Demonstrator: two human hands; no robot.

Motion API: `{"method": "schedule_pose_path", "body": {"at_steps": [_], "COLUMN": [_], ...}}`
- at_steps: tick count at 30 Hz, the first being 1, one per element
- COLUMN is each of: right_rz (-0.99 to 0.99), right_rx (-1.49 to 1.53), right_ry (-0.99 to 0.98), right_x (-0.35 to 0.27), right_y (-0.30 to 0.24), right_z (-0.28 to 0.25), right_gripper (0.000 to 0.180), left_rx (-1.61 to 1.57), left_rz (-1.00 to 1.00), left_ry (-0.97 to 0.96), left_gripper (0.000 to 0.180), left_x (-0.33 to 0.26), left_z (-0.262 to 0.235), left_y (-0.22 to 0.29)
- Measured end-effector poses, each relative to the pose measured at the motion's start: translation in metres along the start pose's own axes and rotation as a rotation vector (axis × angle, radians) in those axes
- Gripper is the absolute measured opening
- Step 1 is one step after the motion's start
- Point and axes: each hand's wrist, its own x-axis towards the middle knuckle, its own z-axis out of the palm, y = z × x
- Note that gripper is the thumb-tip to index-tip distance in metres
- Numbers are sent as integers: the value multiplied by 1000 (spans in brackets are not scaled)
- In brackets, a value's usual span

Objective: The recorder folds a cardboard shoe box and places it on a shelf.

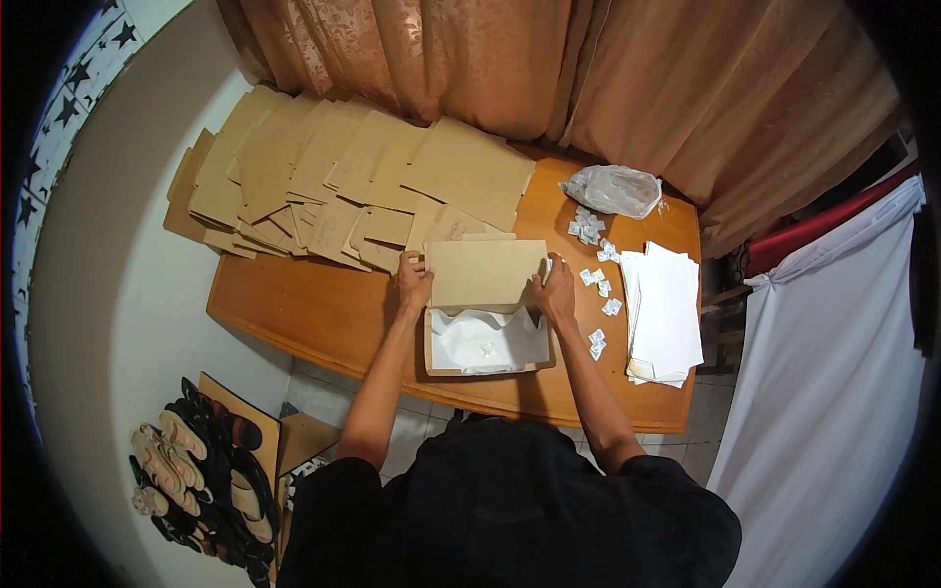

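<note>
A brown cardboard box (438, 365) lies on the wooden table (314, 314) in front of me, lined with white tissue paper (490, 343) with a small white packet on it. Its flat lid (485, 272) stands raised at the far side. My left hand (414, 279) grips the lid's left edge. My right hand (556, 291) grips its right edge.
A heap of flat brown cardboard blanks (333, 167) covers the table's far left. Small white packets (596, 284) lie scattered right of the box, near a clear plastic bag (616, 189) and a stack of white paper (667, 314). Sandals (196, 470) sit on the floor at lower left.
</note>
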Motion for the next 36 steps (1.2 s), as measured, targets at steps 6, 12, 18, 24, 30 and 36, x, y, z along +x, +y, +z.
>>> {"method": "schedule_pose_path", "body": {"at_steps": [6, 12, 18, 24, 30, 36], "right_rz": [114, 44, -90, -326, -586, -601], "right_rx": [415, 530, 506, 406, 150, 109], "right_ry": [-98, -5, 18, 78, -109, -195], "right_x": [6, -6, -35, -69, -95, -119], "right_y": [22, 15, 25, 15, 15, 18], "right_z": [-2, -16, -37, -66, -68, -56], "right_gripper": [51, 36, 32, 37, 38, 32], "left_rx": [0, 35, 237, 191, 512, 618], "left_rz": [109, 237, 462, 470, 658, 793], "left_ry": [8, -17, -61, -138, -137, -239], "left_gripper": [53, 46, 46, 35, 31, 33], "left_x": [-9, -33, -95, -134, -160, -179], "left_z": [-7, -27, -48, -60, -57, -39], "left_y": [7, 23, 60, 46, 32, 36]}}
